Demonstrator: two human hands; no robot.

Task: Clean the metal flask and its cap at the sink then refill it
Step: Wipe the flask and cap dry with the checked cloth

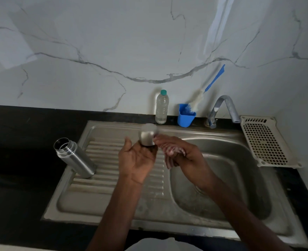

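Over the steel sink [222,147], on its ribbed drainboard: flask [76,157] standing open-mouthed, uncapped, well apart from both hands. Beyond it, at the back edge: tap [225,107], water bottle [161,107], blue cup [185,115] holding bottle brush [197,98]. Working the cap [148,135] now, likely the rubbing step; best keeping it over the basin, turning it so every face gets reached, gripping firmly since wet metal slips. Left hand [137,160] gripping cap from below, fingers curled round its base. Right hand [176,153] blurred, fingers touching cap's side, spread uncertain.
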